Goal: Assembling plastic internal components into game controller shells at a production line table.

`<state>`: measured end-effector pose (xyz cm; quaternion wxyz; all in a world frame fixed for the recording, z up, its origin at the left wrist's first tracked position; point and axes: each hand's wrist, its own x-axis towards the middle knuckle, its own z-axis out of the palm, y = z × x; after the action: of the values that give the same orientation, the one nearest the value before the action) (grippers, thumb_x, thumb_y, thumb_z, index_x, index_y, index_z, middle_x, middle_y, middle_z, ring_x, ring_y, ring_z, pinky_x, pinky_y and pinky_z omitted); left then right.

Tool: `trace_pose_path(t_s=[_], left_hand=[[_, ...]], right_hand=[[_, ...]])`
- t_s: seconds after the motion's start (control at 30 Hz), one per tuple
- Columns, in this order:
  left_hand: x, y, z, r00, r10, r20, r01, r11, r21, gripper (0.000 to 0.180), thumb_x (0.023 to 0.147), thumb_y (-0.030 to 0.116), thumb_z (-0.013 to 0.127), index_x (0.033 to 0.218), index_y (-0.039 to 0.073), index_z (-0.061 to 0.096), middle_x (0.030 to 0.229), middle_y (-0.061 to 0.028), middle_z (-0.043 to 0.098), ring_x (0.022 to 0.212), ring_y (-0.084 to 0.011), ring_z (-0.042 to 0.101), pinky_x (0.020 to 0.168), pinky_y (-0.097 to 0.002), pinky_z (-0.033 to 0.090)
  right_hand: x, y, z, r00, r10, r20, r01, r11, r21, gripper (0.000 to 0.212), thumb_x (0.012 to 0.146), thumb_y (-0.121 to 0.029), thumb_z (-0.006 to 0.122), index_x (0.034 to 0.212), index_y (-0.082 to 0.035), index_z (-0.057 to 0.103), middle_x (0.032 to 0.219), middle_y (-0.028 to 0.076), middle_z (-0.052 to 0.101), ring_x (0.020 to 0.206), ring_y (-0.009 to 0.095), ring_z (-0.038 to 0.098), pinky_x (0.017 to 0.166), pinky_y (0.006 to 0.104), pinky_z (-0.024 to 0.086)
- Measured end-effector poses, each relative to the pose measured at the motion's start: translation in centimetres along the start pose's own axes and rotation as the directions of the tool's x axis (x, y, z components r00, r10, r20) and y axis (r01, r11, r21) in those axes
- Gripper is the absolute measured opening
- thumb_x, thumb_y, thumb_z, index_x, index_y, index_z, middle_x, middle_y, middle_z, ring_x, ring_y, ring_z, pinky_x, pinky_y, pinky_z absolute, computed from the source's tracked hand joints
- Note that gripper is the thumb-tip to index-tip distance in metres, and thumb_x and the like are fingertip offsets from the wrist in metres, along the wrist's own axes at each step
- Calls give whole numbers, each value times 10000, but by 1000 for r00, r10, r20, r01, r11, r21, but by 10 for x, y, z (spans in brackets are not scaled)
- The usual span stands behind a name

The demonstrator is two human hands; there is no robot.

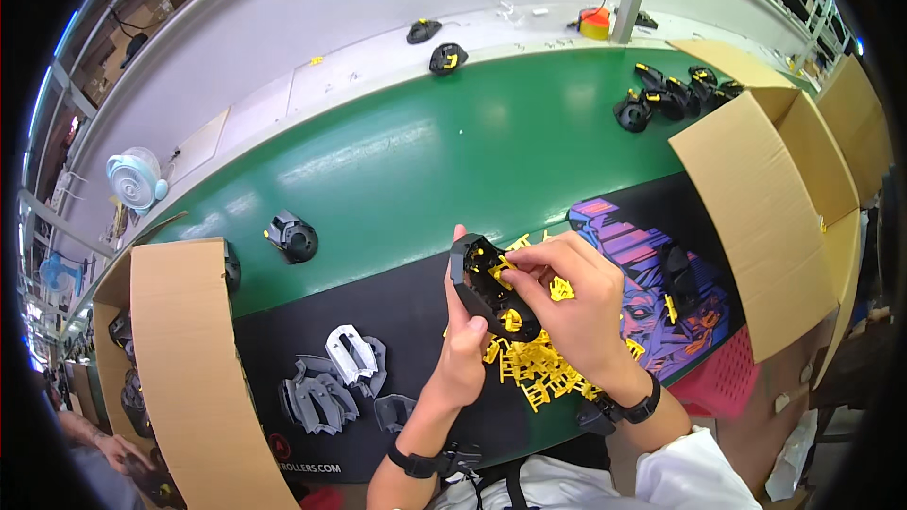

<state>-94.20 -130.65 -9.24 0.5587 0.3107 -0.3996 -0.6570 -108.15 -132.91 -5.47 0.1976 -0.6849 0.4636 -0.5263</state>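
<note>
My left hand (466, 345) grips a black plastic shell (484, 285) from below and holds it above the dark mat (397, 307). My right hand (573, 302) reaches over the shell from the right, its fingertips pinching a small yellow plastic clip (504, 264) against the shell's inside. Under both hands lies a heap of yellow clips (534, 368) on the mat. Both wrists wear black bands.
Grey shell parts (335, 382) lie on the mat at lower left. One black shell (293, 238) sits on the green belt (453, 142); several more (666, 94) cluster at the far right. Open cardboard boxes stand at left (189, 368) and right (765, 198). A small fan (135, 179) stands at far left.
</note>
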Motion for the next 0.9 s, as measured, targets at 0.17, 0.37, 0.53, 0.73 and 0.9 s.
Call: trace_pose_path(t_s=[0.17,0.37,0.53,0.73,0.9], left_hand=[[-5,-7,0,998,-4,-64,7,998,59,1063,782,505,561,1624,179,-2,1474,-127,389,1347,-299,470,1144,-456,362],[-7,-9,5,999,28,-46,-22,992,126,1007,813,459,505,1618,143,-12,1433,-130,419,1319,-261,483,1111,-419,387],[-5,-4,-3,1000,-17,5,17,992,-129,896,851,461,423,1617,137,92,1408,-99,488,1136,-209,624,873,-353,571],[-6,-1,-7,998,-47,34,49,996,-71,842,879,476,365,1607,129,126,1424,-153,480,1053,-296,656,803,-421,591],[-3,0,-9,994,-19,105,40,979,-200,791,914,401,358,1600,108,94,1398,-188,470,1154,-317,618,850,-437,601]], right_hand=[[-6,13,11,1000,-11,-23,11,1000,8,170,780,6,797,936,-25,737,823,63,651,648,156,649,535,275,501],[-12,13,3,997,-83,-1,83,994,-76,153,774,14,789,908,-28,730,850,70,636,711,190,645,584,292,505],[3,9,-14,963,155,222,-193,967,164,274,851,-20,733,1114,-42,659,906,94,624,769,183,643,649,282,534],[10,28,-17,798,147,584,-387,868,312,271,962,-64,638,1213,-3,553,954,61,551,815,113,625,602,263,559],[11,24,-17,789,167,591,-475,776,415,300,956,-42,642,1224,17,520,999,58,546,890,116,596,622,238,589]])
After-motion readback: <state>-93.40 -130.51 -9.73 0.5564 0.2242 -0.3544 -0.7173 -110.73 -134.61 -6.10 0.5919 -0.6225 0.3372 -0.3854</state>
